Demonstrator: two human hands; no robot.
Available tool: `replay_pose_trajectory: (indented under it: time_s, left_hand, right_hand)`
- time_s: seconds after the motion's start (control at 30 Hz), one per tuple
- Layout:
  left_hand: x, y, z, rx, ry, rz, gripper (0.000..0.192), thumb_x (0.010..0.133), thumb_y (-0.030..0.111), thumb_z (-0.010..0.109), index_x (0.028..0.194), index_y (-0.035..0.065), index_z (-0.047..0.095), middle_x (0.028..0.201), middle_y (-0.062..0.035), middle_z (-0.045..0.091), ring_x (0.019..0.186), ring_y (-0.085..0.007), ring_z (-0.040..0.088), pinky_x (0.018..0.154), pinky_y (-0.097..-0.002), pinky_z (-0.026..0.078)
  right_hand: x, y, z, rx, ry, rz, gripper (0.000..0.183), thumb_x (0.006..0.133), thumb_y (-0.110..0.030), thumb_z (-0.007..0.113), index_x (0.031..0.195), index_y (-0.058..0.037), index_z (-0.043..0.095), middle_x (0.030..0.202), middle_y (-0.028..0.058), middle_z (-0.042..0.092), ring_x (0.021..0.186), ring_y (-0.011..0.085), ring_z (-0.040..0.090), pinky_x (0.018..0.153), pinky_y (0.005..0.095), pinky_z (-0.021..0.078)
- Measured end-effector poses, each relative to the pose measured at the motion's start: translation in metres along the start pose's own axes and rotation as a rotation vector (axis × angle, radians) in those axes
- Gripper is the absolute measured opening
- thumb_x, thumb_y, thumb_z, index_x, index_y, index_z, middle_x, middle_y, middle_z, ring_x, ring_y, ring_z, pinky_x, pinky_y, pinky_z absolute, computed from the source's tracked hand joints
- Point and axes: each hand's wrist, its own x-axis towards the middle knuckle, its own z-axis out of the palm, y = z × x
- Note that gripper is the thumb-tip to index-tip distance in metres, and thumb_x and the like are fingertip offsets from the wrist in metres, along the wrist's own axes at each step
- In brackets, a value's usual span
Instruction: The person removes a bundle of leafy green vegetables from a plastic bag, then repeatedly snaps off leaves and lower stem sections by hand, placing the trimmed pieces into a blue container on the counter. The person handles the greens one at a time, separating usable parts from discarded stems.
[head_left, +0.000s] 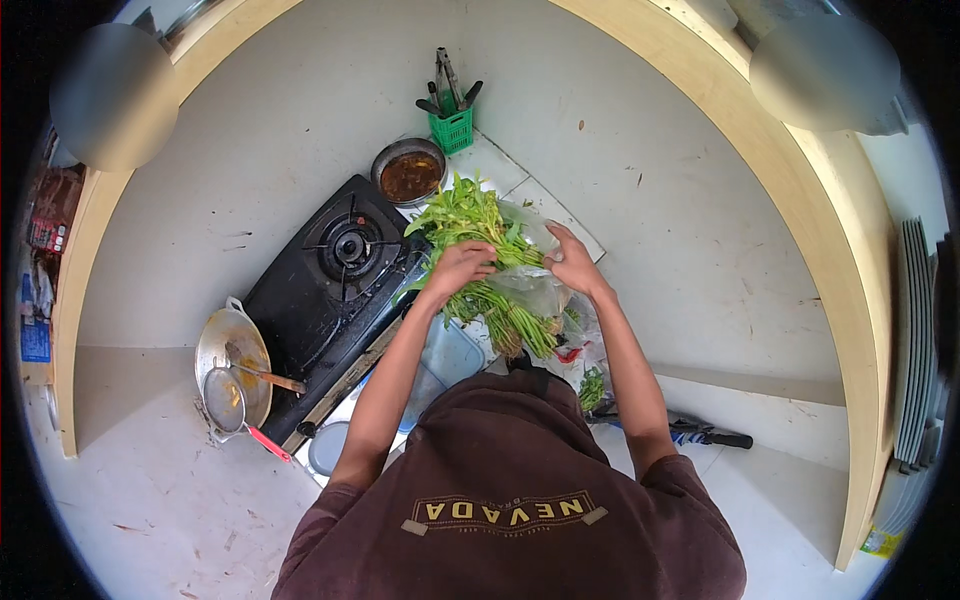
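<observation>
Two bunches of leafy green vegetables lie before me; the upper bunch (466, 206) is partly in a clear plastic bag (529, 289). The lower bunch (517, 319) points its cut stems and roots toward my body. My left hand (463, 266) rests over the greens with curled fingers near the bag's edge; whether it grips them cannot be seen. At the bag's right side, my right hand (574, 259) holds the plastic between thumb and fingers. More plastic with red and green bits (574, 352) lies below my right wrist.
Left of the greens stands a black gas stove (322, 277), a wok (259, 352) and a red-handled strainer (225, 397) at its near end. Behind are a pan of brown sauce (411, 176) and a green utensil basket (451, 131). A blue-lidded container (454, 349) sits below my left forearm.
</observation>
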Motion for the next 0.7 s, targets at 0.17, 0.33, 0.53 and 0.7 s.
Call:
replay_pose_trajectory:
  time_s: [0.17, 0.33, 0.53, 0.7]
  left_hand:
    - [0.028, -0.002, -0.067, 0.411, 0.577, 0.364, 0.032, 0.096, 0.020, 0.071, 0.121, 0.0005, 0.069, 0.103, -0.0109, 0.077, 0.089, -0.0179, 0.073, 0.079, -0.0321, 0.056]
    - [0.059, 0.014, -0.102, 0.714, 0.571, 0.309, 0.062, 0.090, 0.041, 0.078, 0.133, -0.0010, 0.062, 0.128, -0.0228, 0.069, 0.120, -0.0325, 0.066, 0.104, -0.0406, 0.049]
    - [0.101, 0.026, -0.107, 0.578, 0.212, -0.001, 0.099, 0.087, 0.049, 0.080, 0.159, -0.0031, 0.036, 0.159, -0.0259, 0.044, 0.147, -0.0347, 0.043, 0.121, -0.0397, 0.033]
    - [0.124, 0.014, -0.102, 0.607, 0.141, -0.013, 0.086, 0.091, 0.042, 0.076, 0.154, -0.0060, 0.043, 0.154, -0.0259, 0.049, 0.142, -0.0337, 0.049, 0.117, -0.0374, 0.037]
  right_hand:
    - [-0.009, -0.004, 0.002, 0.029, 0.006, -0.006, 0.068, 0.087, -0.018, 0.072, 0.147, 0.0044, 0.051, 0.154, 0.0228, 0.050, 0.144, 0.0371, 0.047, 0.121, 0.0404, 0.0367]
    - [-0.027, -0.013, 0.009, 0.130, -0.006, -0.091, 0.051, 0.098, -0.021, 0.069, 0.145, -0.0051, 0.058, 0.147, 0.0188, 0.056, 0.129, 0.0343, 0.059, 0.114, 0.0394, 0.0423]
    - [-0.059, 0.019, 0.049, 0.666, 0.367, 0.230, 0.051, 0.102, -0.035, 0.067, 0.137, 0.0009, 0.059, 0.131, 0.0226, 0.065, 0.123, 0.0363, 0.062, 0.100, 0.0486, 0.0498]
    - [-0.082, 0.098, 0.104, 0.171, 0.247, 0.467, 0.073, 0.093, -0.049, 0.072, 0.135, 0.0083, 0.055, 0.127, 0.0312, 0.065, 0.121, 0.0415, 0.063, 0.102, 0.0476, 0.0491]
